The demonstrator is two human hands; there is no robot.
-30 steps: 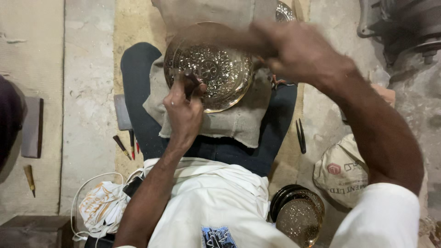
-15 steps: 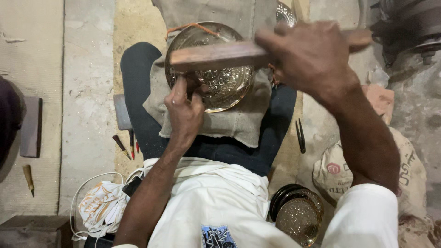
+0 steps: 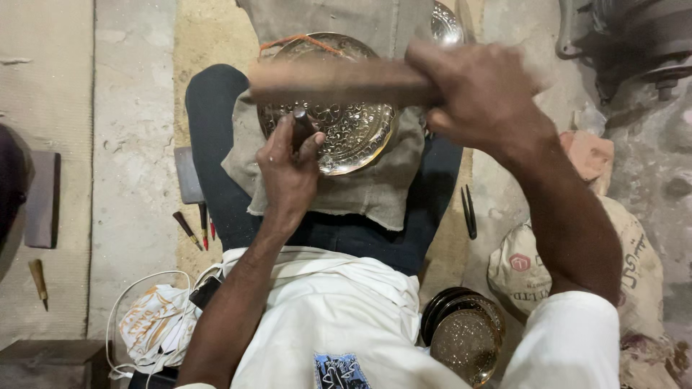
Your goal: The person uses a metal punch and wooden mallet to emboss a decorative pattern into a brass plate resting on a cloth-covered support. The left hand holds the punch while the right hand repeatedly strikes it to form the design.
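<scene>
A round embossed brass plate (image 3: 353, 133) rests on a grey cloth (image 3: 367, 194) over my lap. My left hand (image 3: 288, 169) grips a small dark metal punch (image 3: 299, 122), its tip standing on the plate's left part. My right hand (image 3: 479, 97) holds a wooden mallet handle (image 3: 331, 83), blurred, lying across above the plate and over the punch.
Several small chisels (image 3: 191, 229) lie on the floor at left, a dark tool (image 3: 468, 210) at right. Another decorated plate (image 3: 465, 342) lies by my right hip. A printed sack (image 3: 634, 259) sits at right, a white cloth with a cable (image 3: 155, 324) at lower left.
My right hand has swung the wooden mallet down and leftward toward the punch. The left hand keeps the punch on the plate.
</scene>
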